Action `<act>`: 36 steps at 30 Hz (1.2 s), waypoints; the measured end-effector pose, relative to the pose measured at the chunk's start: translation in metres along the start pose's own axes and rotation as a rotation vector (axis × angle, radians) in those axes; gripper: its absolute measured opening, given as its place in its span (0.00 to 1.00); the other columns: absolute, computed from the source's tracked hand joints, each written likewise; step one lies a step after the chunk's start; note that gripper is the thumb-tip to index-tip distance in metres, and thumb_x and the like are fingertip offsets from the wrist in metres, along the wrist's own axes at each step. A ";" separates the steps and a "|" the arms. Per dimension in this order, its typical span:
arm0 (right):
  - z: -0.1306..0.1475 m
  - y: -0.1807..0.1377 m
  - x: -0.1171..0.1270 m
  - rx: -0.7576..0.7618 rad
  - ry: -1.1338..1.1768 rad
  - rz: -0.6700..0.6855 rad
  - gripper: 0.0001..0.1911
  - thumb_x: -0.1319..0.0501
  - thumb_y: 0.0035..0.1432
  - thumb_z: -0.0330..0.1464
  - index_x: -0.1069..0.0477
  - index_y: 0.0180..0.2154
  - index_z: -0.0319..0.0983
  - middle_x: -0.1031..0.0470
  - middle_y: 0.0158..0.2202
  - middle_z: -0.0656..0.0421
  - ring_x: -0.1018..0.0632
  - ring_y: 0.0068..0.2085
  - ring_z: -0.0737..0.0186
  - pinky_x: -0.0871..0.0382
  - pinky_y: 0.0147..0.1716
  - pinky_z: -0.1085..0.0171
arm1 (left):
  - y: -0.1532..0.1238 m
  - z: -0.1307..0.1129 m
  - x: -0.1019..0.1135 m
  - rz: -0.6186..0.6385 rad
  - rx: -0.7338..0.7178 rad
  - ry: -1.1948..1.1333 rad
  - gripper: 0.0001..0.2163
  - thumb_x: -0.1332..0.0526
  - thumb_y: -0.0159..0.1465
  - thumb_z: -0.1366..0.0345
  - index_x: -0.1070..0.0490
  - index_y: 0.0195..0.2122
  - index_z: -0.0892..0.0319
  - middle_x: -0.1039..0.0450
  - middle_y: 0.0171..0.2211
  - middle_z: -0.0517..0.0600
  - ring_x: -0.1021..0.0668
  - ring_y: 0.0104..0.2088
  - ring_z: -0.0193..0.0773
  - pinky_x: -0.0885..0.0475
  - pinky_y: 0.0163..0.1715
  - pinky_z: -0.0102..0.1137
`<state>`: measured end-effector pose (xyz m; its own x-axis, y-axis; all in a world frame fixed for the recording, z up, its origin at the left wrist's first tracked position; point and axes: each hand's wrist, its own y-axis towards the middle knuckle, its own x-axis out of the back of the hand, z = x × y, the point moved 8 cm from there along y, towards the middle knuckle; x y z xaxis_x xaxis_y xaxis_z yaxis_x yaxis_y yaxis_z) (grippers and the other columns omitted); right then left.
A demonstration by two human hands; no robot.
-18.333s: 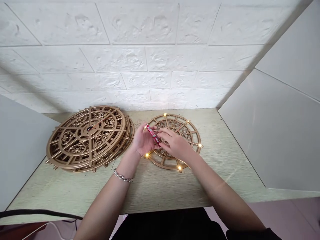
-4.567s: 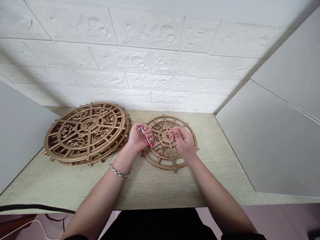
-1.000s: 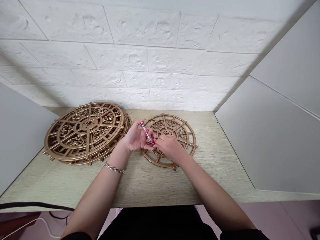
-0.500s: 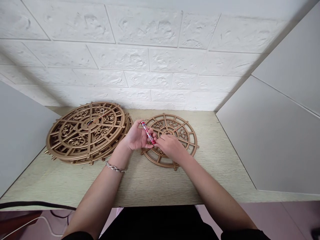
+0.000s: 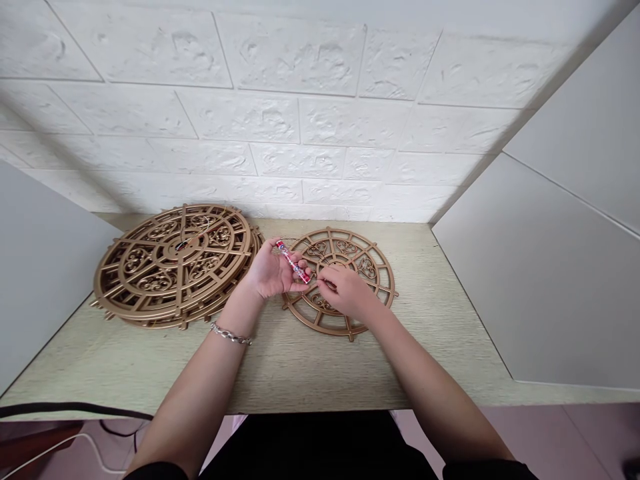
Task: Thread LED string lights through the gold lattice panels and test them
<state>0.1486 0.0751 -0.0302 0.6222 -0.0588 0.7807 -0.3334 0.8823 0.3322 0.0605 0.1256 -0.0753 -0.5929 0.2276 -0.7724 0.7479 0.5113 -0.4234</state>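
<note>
A slim red-and-white tube (image 5: 293, 262) lies slantwise across my left hand (image 5: 279, 268), which faces palm up with its fingers curled around it. Thin dark wires (image 5: 306, 241) arch from near the tube's upper end toward the hub of a gold openwork wheel (image 5: 389, 272). This wheel rests flat on the table beneath both hands. Close to the tube's lower end, but apart from it, my right hand (image 5: 345, 288) is closed in a pinch. What its fingertips hold, if anything, is too small to make out.
Several similar gold wheels form a stack (image 5: 150, 267) on the table (image 5: 320, 380) to the left. A white brick-patterned wall (image 5: 320, 120) stands behind. Grey panels flank both sides, and a black cable (image 5: 75, 407) runs along the front left edge.
My right hand has moved slightly right, away from the tube's lower end, and a small gap now shows. The tube has shifted a little up and left in my left hand.
</note>
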 end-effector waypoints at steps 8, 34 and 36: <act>0.005 -0.001 -0.004 0.018 0.143 0.045 0.07 0.46 0.54 0.27 0.34 0.25 0.36 0.34 0.23 0.62 0.35 0.28 0.69 0.44 0.29 0.70 | 0.000 0.001 -0.001 -0.015 -0.005 0.012 0.17 0.54 0.57 0.53 0.42 0.19 0.59 0.37 0.22 0.52 0.28 0.29 0.45 0.28 0.31 0.45; 0.002 -0.001 -0.010 0.021 -0.223 0.042 0.09 0.48 0.58 0.29 0.31 0.28 0.37 0.31 0.26 0.59 0.32 0.31 0.66 0.42 0.36 0.66 | 0.001 0.005 -0.002 -0.062 0.013 0.096 0.19 0.54 0.57 0.50 0.42 0.20 0.60 0.37 0.23 0.52 0.28 0.27 0.43 0.28 0.29 0.44; 0.003 -0.001 -0.011 0.017 -0.235 0.048 0.09 0.48 0.58 0.29 0.31 0.29 0.37 0.31 0.27 0.59 0.31 0.31 0.66 0.41 0.37 0.65 | 0.001 0.005 -0.003 -0.071 -0.001 0.098 0.19 0.54 0.57 0.50 0.41 0.19 0.60 0.37 0.22 0.51 0.28 0.27 0.43 0.28 0.28 0.43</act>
<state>0.1401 0.0737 -0.0379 0.4242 -0.1255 0.8968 -0.3717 0.8789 0.2988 0.0642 0.1216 -0.0757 -0.6705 0.2705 -0.6908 0.7028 0.5298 -0.4747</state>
